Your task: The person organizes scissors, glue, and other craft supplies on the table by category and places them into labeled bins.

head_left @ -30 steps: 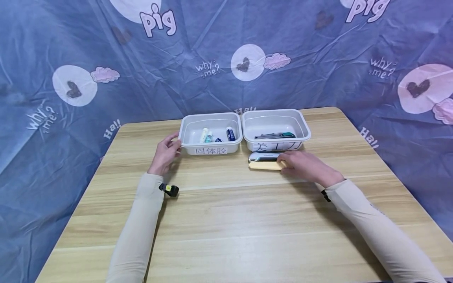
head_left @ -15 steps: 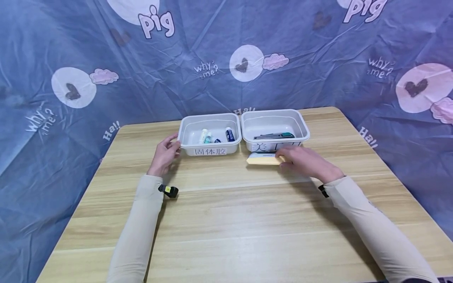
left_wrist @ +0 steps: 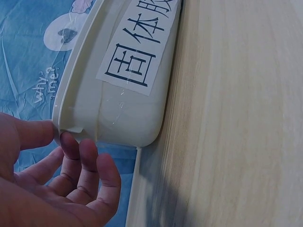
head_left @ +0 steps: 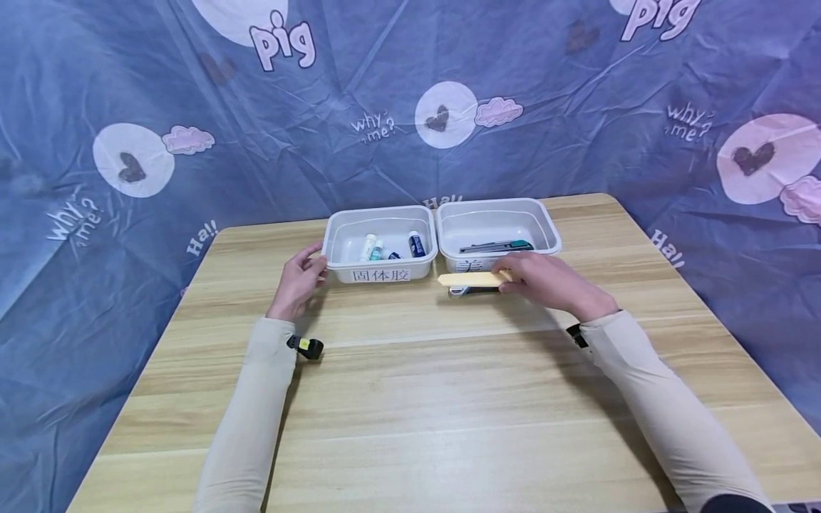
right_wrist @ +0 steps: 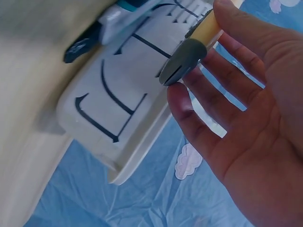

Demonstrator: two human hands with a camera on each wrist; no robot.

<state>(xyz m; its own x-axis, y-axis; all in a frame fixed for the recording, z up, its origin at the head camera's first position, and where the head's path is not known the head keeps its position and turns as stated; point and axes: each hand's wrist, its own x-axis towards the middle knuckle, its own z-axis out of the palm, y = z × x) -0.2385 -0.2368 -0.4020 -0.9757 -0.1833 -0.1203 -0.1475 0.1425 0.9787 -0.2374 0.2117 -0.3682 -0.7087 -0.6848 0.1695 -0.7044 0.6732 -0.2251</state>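
Note:
My left hand pinches the left rim of a white plastic bin between thumb and index finger, the other fingers loosely bent. That bin holds several glue sticks and bears a label with Chinese characters. In my right hand is a yellow utility knife with a grey end, raised off the table and pinched by thumb and fingers. Under it, a white-and-dark utility knife lies on the table, partly hidden. Behind my right hand stands a second white bin with a dark-and-green utility knife inside.
The two bins stand side by side near the far edge of the wooden table. A blue patterned cloth hangs right behind that edge. My right hand covers part of the right bin's label.
My right hand has lifted the yellow utility knife off the table and moved it slightly up toward the right bin. My left hand stays on the left bin.

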